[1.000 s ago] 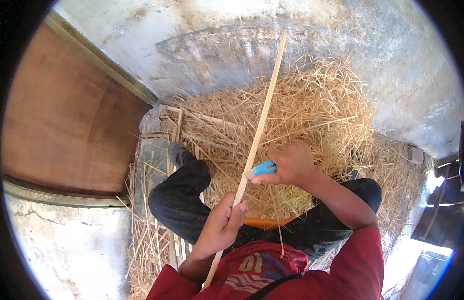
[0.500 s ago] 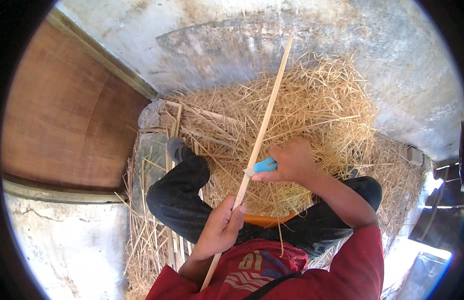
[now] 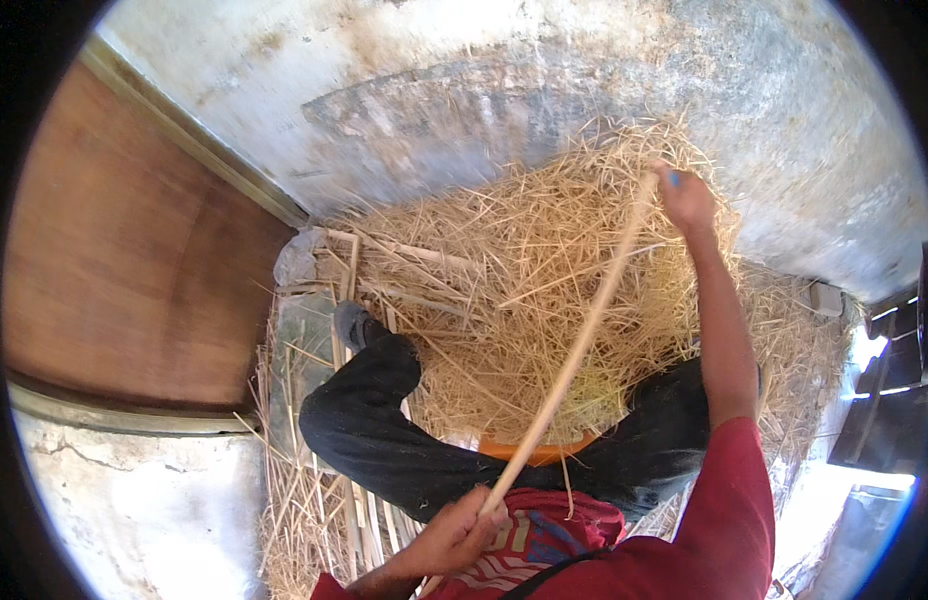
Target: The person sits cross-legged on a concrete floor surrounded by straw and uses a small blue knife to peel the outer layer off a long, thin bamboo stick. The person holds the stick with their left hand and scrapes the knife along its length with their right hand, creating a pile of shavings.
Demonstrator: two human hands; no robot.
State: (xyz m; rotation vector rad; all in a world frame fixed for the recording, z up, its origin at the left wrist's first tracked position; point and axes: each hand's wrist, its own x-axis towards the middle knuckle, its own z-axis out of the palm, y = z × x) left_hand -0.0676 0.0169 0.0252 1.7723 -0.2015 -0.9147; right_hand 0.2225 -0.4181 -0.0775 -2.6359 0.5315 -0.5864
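A long pale strip of wood or bamboo runs slantwise from my lap to the upper right, blurred by motion. Near its lower end my left hand is closed around it, close to my red shirt. My right hand is at the strip's far end, arm stretched out, closed on a blue-handled utility knife. Only a bit of the blue handle shows; the blade cannot be made out. Beneath the strip lies a heap of straw-like shavings.
My legs in black trousers are bent to either side, with an orange object between them. More strips lie at the left. A stained wall rises behind the heap, and a brown wooden panel stands left.
My right hand with the knife has moved from the strip's middle up and right to its far end. My left hand has dropped slightly, and the strip leans further right.
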